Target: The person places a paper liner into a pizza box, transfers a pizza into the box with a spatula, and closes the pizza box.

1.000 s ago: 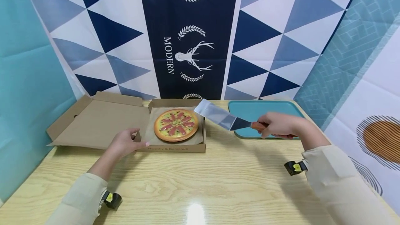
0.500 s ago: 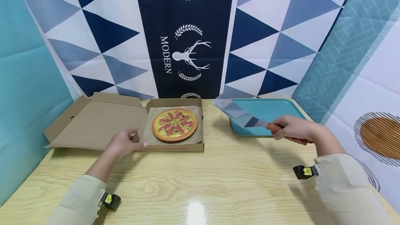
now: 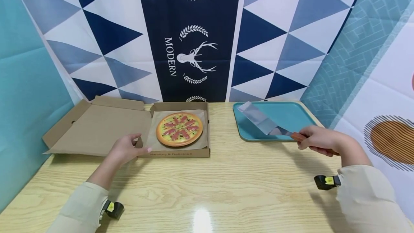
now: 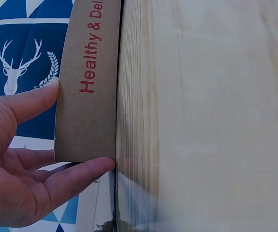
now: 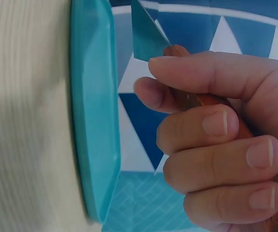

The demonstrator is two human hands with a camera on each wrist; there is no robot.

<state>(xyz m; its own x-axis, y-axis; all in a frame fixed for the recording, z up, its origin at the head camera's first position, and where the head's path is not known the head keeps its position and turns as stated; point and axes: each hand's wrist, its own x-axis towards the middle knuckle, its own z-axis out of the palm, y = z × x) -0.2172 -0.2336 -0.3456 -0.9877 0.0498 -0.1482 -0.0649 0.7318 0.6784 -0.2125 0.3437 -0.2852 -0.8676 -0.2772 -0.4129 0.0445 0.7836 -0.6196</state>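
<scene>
My right hand (image 3: pixel 318 139) grips the wooden handle of a metal spatula (image 3: pixel 257 118). Its broad blade carries nothing and overlaps the turquoise tray (image 3: pixel 291 112) in the head view; the fingers curl round the handle in the right wrist view. A round pizza (image 3: pixel 179 129) with red strips on top lies on brown paper in an open cardboard pizza box (image 3: pixel 184 153). My left hand (image 3: pixel 126 148) holds the near left corner of the box. In the left wrist view the thumb (image 4: pixel 37 100) rests on the top edge of the front wall, with a finger by the lower corner.
The box lid (image 3: pixel 110 127) lies folded back on the left, near the turquoise side cloth (image 3: pixel 29 82). A patterned cloth (image 3: pixel 200 28) hangs behind the wooden table (image 3: pixel 181 190). Wrist cameras (image 3: pixel 114 209) are strapped at both sleeves.
My right hand has moved right with the spatula, carrying its blade from beside the pizza box to over the tray. My left hand stays at the box corner.
</scene>
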